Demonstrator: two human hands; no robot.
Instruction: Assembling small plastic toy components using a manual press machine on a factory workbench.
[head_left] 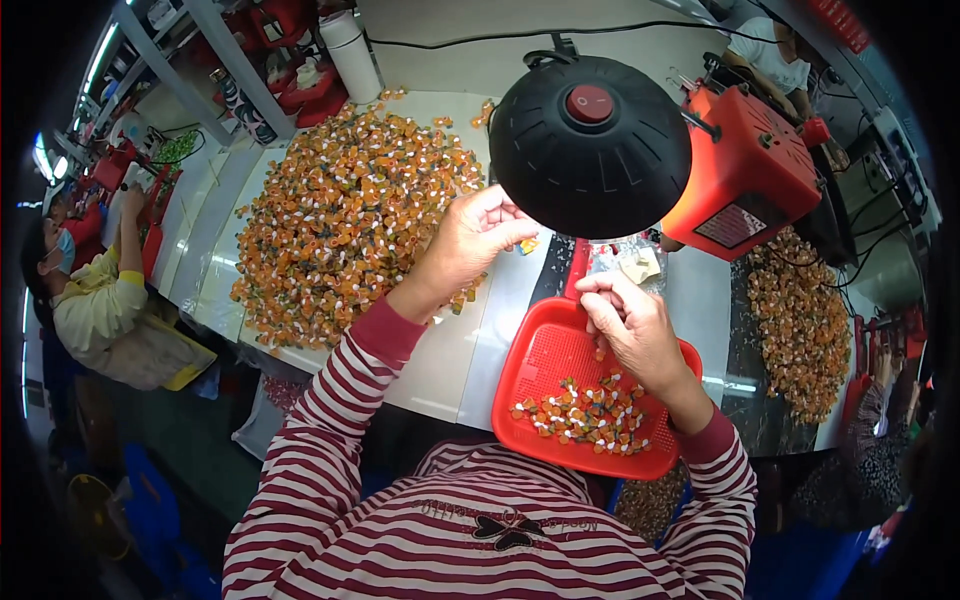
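My left hand point(462, 245) is closed in a pinch on a small orange, yellow and blue piece point(529, 244), just left of the black lamp hood point(590, 150). My right hand point(638, 335) hangs over a red plastic basket point(508, 378), its fingers curled together; what they hold, if anything, I cannot make out. A small orange piece shows just below those fingers, held or dropping. Inside the basket lies a layer of small orange, white and dark pieces point(590, 418). A big heap of similar pieces point(350, 215) covers the table beside my left hand.
A red machine point(745, 170) stands right of the lamp. Under the lamp is a cream block point(640, 264) by clear plastic. Another heap point(798, 325) lies far right. A white tumbler point(350, 55) and patterned bottle point(243, 105) stand back left. A co-worker point(100, 290) sits left.
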